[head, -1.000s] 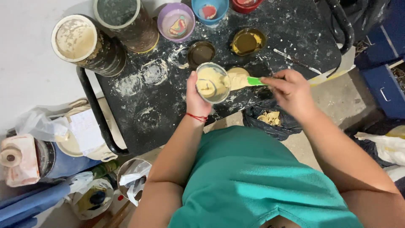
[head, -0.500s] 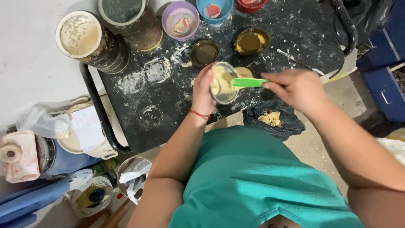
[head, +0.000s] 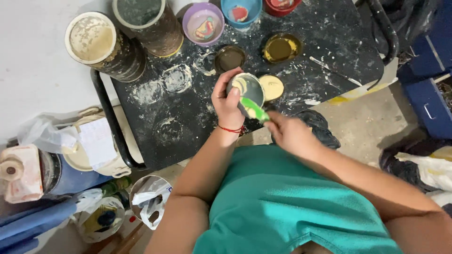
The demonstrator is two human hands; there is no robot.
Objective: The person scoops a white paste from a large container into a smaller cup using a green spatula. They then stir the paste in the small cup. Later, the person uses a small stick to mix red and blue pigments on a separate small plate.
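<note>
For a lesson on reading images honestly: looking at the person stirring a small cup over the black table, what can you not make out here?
- Head view: how full the small cup is; the left hand covers its side.
- The green tool's grip end, hidden in the right hand.
- The red bowl, cut off by the top edge.
- What the tall tin holds; its inside is dark.

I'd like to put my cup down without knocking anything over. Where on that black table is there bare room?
The black table has open room at its near left part, between the ring marks and the left hand. Another bare stretch lies at the right end, beyond the thin stick. The far edge is crowded: big cans, a purple bowl, a blue bowl and dark lids.
</note>
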